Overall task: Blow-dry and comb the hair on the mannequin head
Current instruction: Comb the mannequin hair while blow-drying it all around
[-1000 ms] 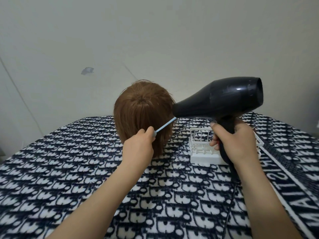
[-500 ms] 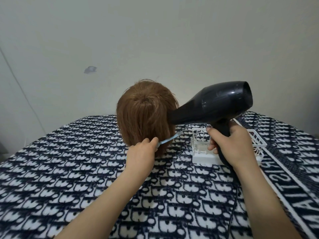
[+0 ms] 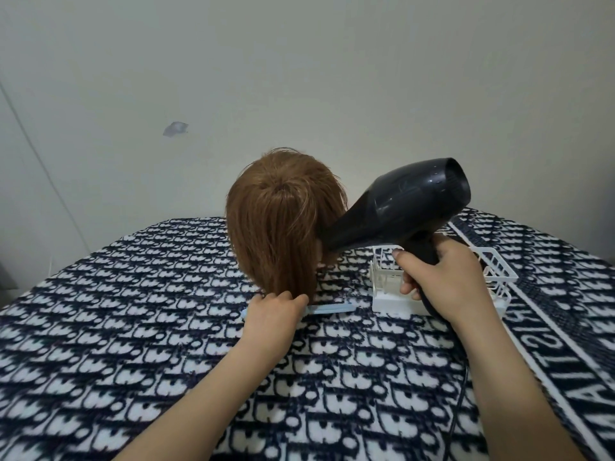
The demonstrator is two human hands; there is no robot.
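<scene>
A mannequin head (image 3: 283, 221) with straight brown hair stands on the table, its back toward me. My left hand (image 3: 271, 316) grips a light blue comb (image 3: 332, 308) at the very tips of the hair, just above the cloth. My right hand (image 3: 439, 284) holds the handle of a black hair dryer (image 3: 399, 211). The dryer's nozzle points left and down, right against the hair on the head's right side.
A black-and-white patterned cloth (image 3: 133, 327) covers the table. A small white plastic basket (image 3: 492, 274) stands behind my right hand. The dryer's black cord (image 3: 457, 404) runs down toward me. A pale wall rises behind the table.
My left hand drew the comb down through the hair from mid-length to the tips. The dryer tilted nozzle-down and followed the comb lower.
</scene>
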